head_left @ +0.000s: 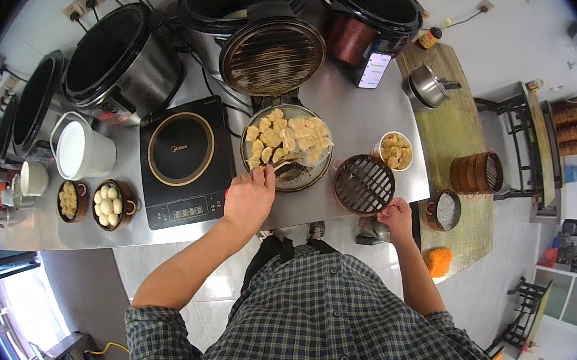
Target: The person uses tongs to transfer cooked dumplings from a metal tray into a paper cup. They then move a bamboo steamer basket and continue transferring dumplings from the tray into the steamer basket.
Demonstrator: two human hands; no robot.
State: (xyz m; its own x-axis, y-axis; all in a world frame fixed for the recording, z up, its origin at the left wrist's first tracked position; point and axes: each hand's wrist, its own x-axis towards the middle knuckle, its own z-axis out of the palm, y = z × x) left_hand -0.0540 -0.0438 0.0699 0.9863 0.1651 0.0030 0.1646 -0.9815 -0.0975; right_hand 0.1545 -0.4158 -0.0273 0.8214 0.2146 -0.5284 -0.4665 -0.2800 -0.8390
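My left hand [251, 197] is closed at the near rim of a round electric griddle [251, 121] with its ridged lid [273, 57] raised. From its fingers a thin metal utensil [286, 162] reaches over the pan; its exact kind is unclear. Pale golden dumplings [273, 137] cover the far and middle part of the pan, and the near part shows dark metal. My right hand [397, 220] grips the near right edge of a round steamer basket [365, 184] with a slatted base, beside the griddle. A white tub [397, 167] of dumplings stands just beyond the basket.
Left of the griddle lies a black induction cooker [185, 181]. Farther left are small baskets of white buns [108, 205] and dumplings [68, 199], plus a white bucket [86, 150]. Large cookers [115, 64] line the back. On the right, a wooden table [448, 115] holds stacked steamers [476, 174].
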